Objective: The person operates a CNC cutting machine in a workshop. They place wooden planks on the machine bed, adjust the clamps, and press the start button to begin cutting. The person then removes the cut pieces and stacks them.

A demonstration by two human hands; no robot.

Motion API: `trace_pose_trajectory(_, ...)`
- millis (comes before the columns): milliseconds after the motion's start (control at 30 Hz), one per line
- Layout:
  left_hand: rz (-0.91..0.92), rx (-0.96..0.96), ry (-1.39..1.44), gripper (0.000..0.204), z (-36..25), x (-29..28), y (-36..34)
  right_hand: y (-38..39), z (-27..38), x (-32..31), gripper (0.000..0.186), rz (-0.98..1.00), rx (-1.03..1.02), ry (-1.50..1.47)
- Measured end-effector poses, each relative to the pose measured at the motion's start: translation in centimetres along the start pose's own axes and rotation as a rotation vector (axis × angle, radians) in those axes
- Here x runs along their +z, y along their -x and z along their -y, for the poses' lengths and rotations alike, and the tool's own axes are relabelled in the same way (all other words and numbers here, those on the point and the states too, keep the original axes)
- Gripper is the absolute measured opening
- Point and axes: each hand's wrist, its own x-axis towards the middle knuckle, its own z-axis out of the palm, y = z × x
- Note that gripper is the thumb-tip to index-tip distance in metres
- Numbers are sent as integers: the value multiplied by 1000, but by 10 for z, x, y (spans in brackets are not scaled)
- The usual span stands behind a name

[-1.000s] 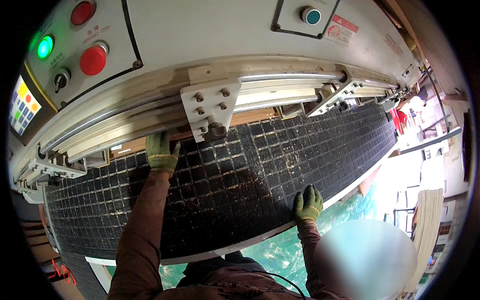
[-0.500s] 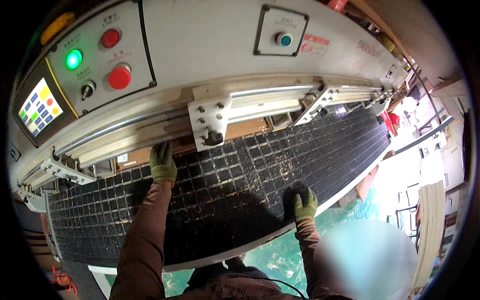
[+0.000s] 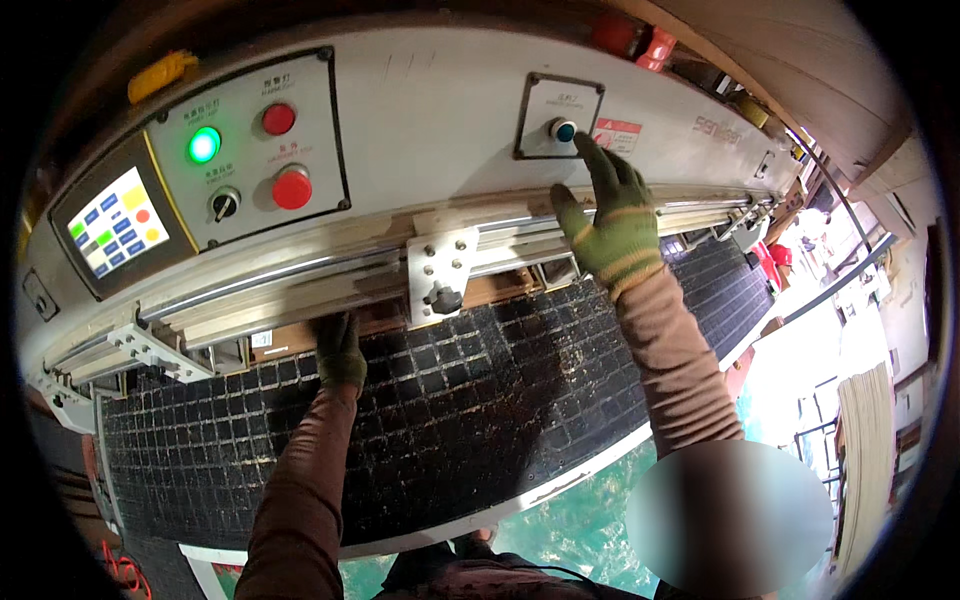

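My right hand, in a green knit glove with dark fingers, is raised in front of the machine's grey panel. Its fingers are apart, and the index fingertip is at or just beside a round teal button; contact cannot be made out. Farther left and lower, my left hand, gloved alike, reaches forward with fingers stretched out beneath the guide rail. Those fingertips lie in shadow at a brown wooden board, whose far part is hidden by the rail. Neither hand visibly holds anything.
A black gridded bed with wood dust runs below the rail. White brackets, one with a black knob, stick out above it. At left are a touchscreen, a lit green lamp and a red stop button. Stacked boards stand right.
My right hand has risen from the bed's near edge to the button on the panel. My left hand stays by the board. The view has shifted slightly.
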Motion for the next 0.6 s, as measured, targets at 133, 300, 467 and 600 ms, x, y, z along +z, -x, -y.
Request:
trace_pose_trajectory(133, 93, -37, -41, 64, -17, -11, -5, -11, 6, 9, 66, 93, 47, 143)
trace_pose_trajectory(300, 52, 28, -93, 63, -11, -8, -6, -15, 12, 10, 66, 127, 70, 171)
trace_pose_trajectory(467, 103, 31, -113, 61, -15, -7, -13, 2, 5, 10, 67, 2, 23, 99)
trace_pose_trajectory(600, 83, 76, -223, 61, 3, -4, -9, 49, 10, 0, 60, -52, 69, -140)
